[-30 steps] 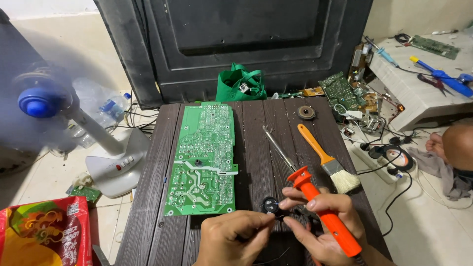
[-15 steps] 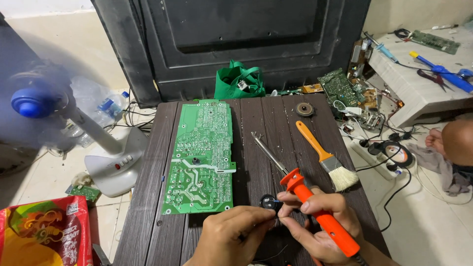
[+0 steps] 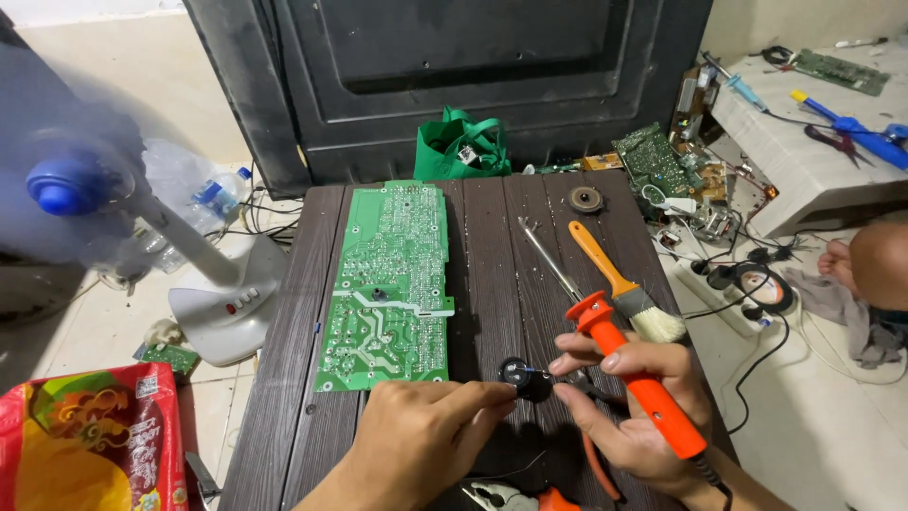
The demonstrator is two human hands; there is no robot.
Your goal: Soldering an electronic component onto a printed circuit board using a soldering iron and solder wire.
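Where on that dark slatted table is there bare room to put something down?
Bare slats run between the green circuit board and the soldering iron, up to the table's far edge. A narrow strip lies left of the board. The near right is crowded: left hand, right hand, small black part, paintbrush, pliers.

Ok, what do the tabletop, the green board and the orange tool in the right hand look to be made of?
Tabletop: dark slats with grain lines, probably wood or a wood-look composite, matte.
Green board: rigid circuit-board laminate with a glossy green coat and pale traces.
Orange tool: smooth moulded plastic handle, slightly shiny; its thin shaft looks like bare grey metal.
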